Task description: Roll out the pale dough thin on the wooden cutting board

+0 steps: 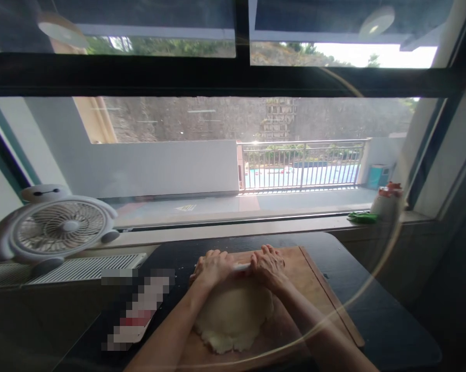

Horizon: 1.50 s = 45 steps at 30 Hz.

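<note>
A flat sheet of pale dough (235, 312) with a ragged near edge lies on a wooden board (300, 276). Across its far part runs a white rolling pin (241, 267), of which only a short middle stretch shows. My left hand (214, 266) is closed over the pin's left part, fingers curled to the far side. My right hand (268, 264) grips the right part in the same way. Both hands hide most of the pin and the dough's far edge.
The board rests on a dark table (376, 305). A blurred-out flat item (142, 310) lies left of my left forearm. A white fan (66, 227) stands on the left by the window. On the sill at right are a white container (386, 202) and a green item (361, 217).
</note>
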Motion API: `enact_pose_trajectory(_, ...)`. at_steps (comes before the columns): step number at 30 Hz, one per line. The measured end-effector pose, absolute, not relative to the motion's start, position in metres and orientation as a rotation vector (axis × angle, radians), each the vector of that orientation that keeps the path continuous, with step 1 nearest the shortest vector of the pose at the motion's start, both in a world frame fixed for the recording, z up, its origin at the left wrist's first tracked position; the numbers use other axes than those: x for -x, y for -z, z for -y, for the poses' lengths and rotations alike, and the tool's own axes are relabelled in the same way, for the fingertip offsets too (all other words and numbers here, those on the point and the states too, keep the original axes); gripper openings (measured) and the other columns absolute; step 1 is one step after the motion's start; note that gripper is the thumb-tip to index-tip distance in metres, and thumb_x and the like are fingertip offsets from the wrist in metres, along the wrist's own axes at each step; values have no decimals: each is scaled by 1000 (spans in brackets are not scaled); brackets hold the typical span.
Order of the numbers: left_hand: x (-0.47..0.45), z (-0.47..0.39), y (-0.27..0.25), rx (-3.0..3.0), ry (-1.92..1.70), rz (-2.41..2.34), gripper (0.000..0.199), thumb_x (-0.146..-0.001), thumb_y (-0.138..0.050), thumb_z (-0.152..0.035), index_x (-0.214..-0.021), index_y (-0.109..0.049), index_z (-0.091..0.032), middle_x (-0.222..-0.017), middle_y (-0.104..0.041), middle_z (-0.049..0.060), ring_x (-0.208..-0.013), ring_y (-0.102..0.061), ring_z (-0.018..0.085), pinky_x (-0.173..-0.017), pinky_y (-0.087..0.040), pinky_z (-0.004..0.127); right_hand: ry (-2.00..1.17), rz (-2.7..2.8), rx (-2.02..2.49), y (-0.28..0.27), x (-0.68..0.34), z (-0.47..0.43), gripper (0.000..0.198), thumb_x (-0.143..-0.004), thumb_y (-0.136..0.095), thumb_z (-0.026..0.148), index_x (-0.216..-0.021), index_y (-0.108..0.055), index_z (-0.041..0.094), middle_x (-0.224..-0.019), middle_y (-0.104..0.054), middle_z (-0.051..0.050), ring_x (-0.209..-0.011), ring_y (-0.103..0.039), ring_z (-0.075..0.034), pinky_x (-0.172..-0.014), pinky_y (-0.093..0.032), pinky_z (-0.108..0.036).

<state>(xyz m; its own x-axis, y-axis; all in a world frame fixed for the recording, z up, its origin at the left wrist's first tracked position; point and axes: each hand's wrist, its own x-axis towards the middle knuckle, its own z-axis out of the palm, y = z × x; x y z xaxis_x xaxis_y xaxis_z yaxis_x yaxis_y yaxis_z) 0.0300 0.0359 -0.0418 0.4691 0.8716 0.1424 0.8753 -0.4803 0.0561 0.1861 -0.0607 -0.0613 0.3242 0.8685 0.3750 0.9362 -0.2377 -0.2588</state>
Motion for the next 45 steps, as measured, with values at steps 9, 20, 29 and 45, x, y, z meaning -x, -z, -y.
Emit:
enact_pose_trajectory(9, -41, -93, 56, 2654, 208, 1765, 42, -78, -37, -44, -99, -65, -20, -111, -61, 13, -107, -52, 29, -87, -40, 47, 59, 1676, 2211, 61, -210, 4, 37, -89, -31, 36, -87, -66, 23, -99, -60, -8, -97, -49, -22, -76, -37, -33)
enact_pose_trajectory(20, -30, -38, 46, 2637, 307, 1615, 43, -84, -29, -43, -89, -67, -23, -102, -64, 11, -102, -53, 29, -86, -37, 46, 221, 1649, 2176, 60, -188, 60, 39, -91, -28, 35, -87, -64, 22, -100, -60, -7, -100, -48, -22, -86, -32, -35)
enact_pose_trajectory(29, -18, 2, 56, 2552, 578, 1418, 43, -88, -30, -42, -83, -68, -23, -96, -64, 10, -100, -51, 26, -92, -31, 43, 367, 1550, 2131, 74, -172, 92, 41, -93, -27, 38, -121, -52, 22, -124, -52, -7, -122, -36, -21, -104, -14, -36)
enact_pose_trajectory(45, -43, -91, 52, 2663, 219, 1782, 44, -79, -35, -46, -100, -65, -21, -114, -60, 13, -111, -50, 30, -89, -38, 47, 52, 1652, 2237, 59, -206, 3, 40, -90, -29, 35, -86, -67, 24, -100, -60, -7, -101, -48, -21, -79, -36, -33)
